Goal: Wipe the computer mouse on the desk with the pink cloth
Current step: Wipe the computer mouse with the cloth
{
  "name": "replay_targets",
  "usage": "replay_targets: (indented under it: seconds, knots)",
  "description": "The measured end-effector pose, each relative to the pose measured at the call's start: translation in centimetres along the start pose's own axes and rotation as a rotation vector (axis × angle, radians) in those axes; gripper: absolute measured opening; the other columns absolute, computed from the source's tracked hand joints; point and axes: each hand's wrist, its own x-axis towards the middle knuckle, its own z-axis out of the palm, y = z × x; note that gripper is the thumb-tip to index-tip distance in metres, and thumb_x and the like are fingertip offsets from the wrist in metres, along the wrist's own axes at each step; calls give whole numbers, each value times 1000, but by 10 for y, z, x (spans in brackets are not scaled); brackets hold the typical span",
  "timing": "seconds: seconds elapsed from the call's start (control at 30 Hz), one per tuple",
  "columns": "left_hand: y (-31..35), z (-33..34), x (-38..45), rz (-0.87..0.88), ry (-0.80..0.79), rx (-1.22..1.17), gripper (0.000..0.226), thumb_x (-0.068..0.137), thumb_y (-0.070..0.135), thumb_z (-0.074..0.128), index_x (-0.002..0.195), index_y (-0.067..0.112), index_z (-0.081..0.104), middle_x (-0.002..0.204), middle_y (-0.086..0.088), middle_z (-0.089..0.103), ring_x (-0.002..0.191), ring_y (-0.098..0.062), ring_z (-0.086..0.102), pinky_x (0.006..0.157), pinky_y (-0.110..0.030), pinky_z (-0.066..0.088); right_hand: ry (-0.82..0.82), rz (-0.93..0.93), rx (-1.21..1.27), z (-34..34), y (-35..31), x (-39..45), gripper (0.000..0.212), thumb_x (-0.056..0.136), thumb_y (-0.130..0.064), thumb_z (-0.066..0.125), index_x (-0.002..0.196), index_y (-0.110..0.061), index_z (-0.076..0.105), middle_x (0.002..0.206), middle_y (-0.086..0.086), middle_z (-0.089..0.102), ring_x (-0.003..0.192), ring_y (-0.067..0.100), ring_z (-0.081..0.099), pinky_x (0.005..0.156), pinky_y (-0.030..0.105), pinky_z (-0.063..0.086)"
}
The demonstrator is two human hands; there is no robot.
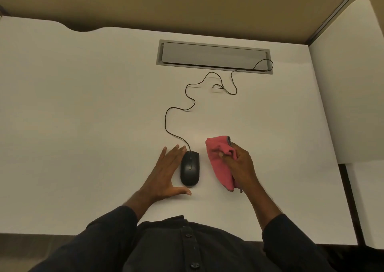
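A black wired computer mouse (190, 168) lies on the white desk (83, 126), near the front middle. My left hand (166, 172) rests flat beside the mouse's left side, fingers spread, thumb curled under the mouse's rear end. It holds nothing. The pink cloth (220, 159) with a grey edge is bunched in my right hand (242, 167), just right of the mouse and apart from it.
The mouse's thin black cable (176, 108) snakes back across the desk into a grey cable hatch (214, 55) at the rear. A tan partition wall (187, 3) stands behind the desk and a white divider panel (349, 84) on the right.
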Motion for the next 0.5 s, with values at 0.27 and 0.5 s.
replay_targets:
  seconds: [0.27, 0.5]
  knots:
    - [-1, 3, -1, 1, -9, 17, 121, 73, 79, 64, 157, 15, 6, 166, 0, 6, 152, -21, 4, 121, -57, 7, 12, -84, -168, 6, 7, -2, 40, 97, -36, 56, 132, -18, 57, 107, -7, 61, 89, 12, 59, 73, 15, 42]
    - [3, 6, 3, -34, 14, -10, 123, 71, 82, 62, 157, 18, 2, 165, -3, 12, 152, -19, 8, 120, -60, 9, 1, -307, -375, 29, 11, -13, 48, 94, -17, 58, 142, -19, 48, 134, -1, 59, 117, 13, 56, 93, 5, 28]
